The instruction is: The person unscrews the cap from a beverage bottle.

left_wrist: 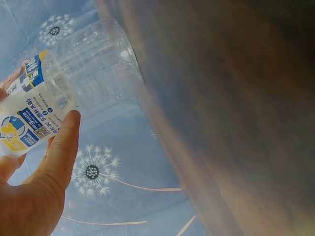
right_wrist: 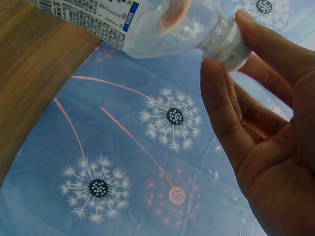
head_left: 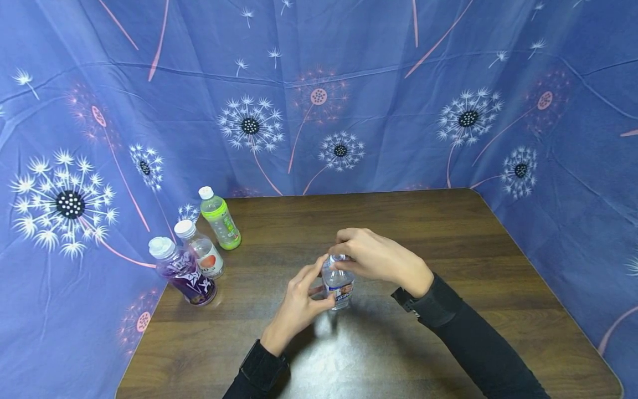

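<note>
A clear plastic bottle (head_left: 341, 291) with a printed label stands upright on the wooden table. My left hand (head_left: 297, 302) grips its side, thumb toward the front and fingers along the far left. At the top, my right hand (head_left: 381, 257) pinches the cap end. The right wrist view shows the thumb and fingers of that hand (right_wrist: 268, 113) on a pale cap (right_wrist: 235, 54) at the bottle's neck. In the left wrist view the label (left_wrist: 29, 118) has white, blue and yellow areas, and the clear lower part of the bottle is visible.
On the table's left side stand a purple-labelled bottle (head_left: 191, 280), a bottle with a white label and red fruit picture (head_left: 209, 261), and a green-labelled bottle (head_left: 223, 223), all with white caps. Blue dandelion-print cloth (head_left: 379, 100) hangs behind the wooden table (head_left: 428, 343).
</note>
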The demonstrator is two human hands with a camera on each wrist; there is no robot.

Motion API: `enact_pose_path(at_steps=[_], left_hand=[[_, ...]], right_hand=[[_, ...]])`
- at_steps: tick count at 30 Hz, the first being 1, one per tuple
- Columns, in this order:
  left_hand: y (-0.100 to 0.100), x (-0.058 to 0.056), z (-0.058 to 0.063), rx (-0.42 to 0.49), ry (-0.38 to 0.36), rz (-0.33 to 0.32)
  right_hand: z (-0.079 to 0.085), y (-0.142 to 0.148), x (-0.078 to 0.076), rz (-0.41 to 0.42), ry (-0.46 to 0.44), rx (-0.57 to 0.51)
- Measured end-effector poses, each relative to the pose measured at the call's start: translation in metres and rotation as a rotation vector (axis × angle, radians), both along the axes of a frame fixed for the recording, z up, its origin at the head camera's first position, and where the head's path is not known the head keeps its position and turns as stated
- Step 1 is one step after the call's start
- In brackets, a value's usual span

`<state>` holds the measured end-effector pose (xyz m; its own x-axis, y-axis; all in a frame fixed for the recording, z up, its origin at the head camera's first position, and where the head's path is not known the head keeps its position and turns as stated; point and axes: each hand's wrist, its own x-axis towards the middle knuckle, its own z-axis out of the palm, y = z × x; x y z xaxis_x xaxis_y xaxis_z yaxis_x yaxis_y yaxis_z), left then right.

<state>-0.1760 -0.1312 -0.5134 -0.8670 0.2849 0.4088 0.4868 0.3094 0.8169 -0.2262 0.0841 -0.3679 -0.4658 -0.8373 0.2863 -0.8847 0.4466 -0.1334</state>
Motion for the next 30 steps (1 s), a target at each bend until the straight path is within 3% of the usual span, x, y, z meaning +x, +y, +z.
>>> enact_pose_path(at_steps=[10, 15, 25, 30], left_hand=[[0.001, 0.000, -0.003, 0.006, 0.017, -0.005], [-0.001, 0.002, 0.000, -0.015, -0.004, -0.005], [0.000, 0.002, 0.000, 0.016, 0.007, -0.011], [0.000, 0.002, 0.001, -0.008, -0.010, -0.007]], right_hand=[[-0.007, -0.004, 0.004, -0.084, 0.085, 0.002], [-0.007, -0.003, 0.005, -0.075, 0.099, 0.007], [0.008, 0.006, 0.008, 0.021, -0.037, 0.059], [0.009, 0.008, 0.007, 0.044, -0.045, 0.068]])
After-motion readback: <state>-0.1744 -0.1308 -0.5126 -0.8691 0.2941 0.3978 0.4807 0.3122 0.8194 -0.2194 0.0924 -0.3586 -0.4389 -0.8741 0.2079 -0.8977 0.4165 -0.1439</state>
